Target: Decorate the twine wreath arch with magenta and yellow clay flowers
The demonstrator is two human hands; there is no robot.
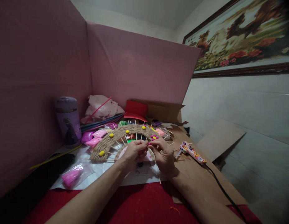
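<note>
My left hand and my right hand meet in front of a fan-shaped piece woven with twine over thin wooden sticks. Between the fingertips of both hands is a small bit of magenta clay, mostly covered by the fingers. Yellow clay dots sit spaced along the twine arch. Near its right side, a flower of magenta petals with a yellow centre is stuck on. My hands hide part of the arch's lower right and the pale inner piece.
Bags of pink and purple clay lie behind the arch; another pink bag is at front left. A patterned glue gun with a black cord rests on cardboard at right. A purple tumbler stands at left, by the pink partition.
</note>
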